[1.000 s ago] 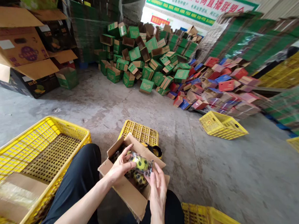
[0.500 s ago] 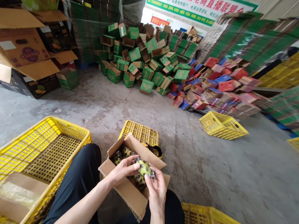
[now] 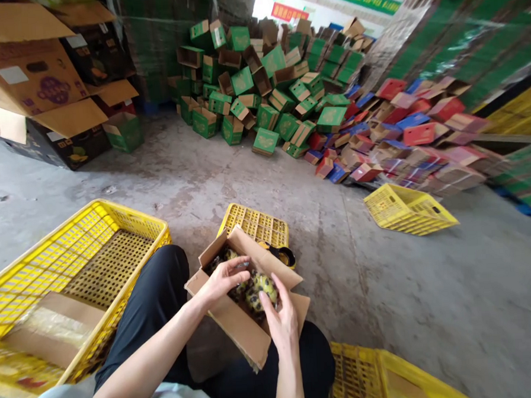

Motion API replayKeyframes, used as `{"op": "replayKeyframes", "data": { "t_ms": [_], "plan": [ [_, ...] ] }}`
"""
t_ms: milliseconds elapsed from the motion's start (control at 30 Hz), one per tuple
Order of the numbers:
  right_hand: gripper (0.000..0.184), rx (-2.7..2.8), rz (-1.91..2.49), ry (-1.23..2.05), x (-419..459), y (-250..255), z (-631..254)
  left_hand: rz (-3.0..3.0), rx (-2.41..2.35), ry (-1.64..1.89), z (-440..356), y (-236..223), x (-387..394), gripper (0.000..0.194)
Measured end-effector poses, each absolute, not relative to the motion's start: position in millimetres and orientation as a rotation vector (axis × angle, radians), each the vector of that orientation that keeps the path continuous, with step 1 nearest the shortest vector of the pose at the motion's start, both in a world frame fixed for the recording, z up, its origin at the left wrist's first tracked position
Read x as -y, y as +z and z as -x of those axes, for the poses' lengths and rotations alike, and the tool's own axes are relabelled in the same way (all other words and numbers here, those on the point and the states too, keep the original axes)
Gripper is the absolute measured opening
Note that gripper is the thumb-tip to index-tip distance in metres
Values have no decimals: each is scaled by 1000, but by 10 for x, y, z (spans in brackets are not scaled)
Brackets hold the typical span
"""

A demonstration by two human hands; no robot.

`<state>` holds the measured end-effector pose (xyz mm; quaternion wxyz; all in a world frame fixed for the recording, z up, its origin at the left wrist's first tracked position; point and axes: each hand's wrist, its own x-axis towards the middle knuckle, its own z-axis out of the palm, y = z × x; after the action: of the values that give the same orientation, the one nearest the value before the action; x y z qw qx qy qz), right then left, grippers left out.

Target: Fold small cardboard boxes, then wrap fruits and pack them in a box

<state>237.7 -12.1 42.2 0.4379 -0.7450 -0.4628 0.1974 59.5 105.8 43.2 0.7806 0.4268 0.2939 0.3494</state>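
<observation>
An open cardboard box point(image 3: 237, 331) stands between my knees with its flaps spread. Inside lie several dark-spotted, yellow-green pieces in clear plastic point(image 3: 226, 255). My right hand point(image 3: 281, 317) reaches in from the right, thumb and fingers on one wrapped yellow-green piece point(image 3: 265, 289) low in the box. Over the box's middle is my left hand point(image 3: 227, 278), its thumb and fingers apart, just left of that piece. The fingers hide part of the contents.
Beyond the box sits an upturned yellow crate point(image 3: 255, 223) with a black-and-yellow tape dispenser point(image 3: 284, 255). A large yellow crate point(image 3: 132, 212) is at my left, another point(image 3: 357, 372) at lower right. Green cartons point(image 3: 262, 141) and red-blue cartons point(image 3: 417, 134) are heaped behind.
The wrapped piece has gone down from above the box into it, with my right hand on it. My left hand has come off the piece. The view has tilted down slightly.
</observation>
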Motion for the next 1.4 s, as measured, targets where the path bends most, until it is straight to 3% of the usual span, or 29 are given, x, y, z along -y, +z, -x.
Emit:
{"op": "replayKeyframes", "data": {
  "t_ms": [233,433,567,800,1200,1400],
  "plan": [
    [41,1533,2119,257,108,263,-2442,-979,-843,841,-484,307,-1200,66],
    [39,1725,2515,-81,-13,228,-2216,-993,-864,851,-448,286,-1210,65],
    [24,1829,2544,27,-131,364,-2181,-961,-860,836,-431,289,-1218,67],
    [41,1902,2596,472,-559,355,-2172,-955,-844,844,-445,251,-1203,64],
    [32,1753,2676,391,-609,358,-2188,-961,-832,836,-431,288,-1214,60],
    [36,1195,2124,366,-199,406,-2458,-981,-832,823,-441,249,-1209,54]
  ]
}}
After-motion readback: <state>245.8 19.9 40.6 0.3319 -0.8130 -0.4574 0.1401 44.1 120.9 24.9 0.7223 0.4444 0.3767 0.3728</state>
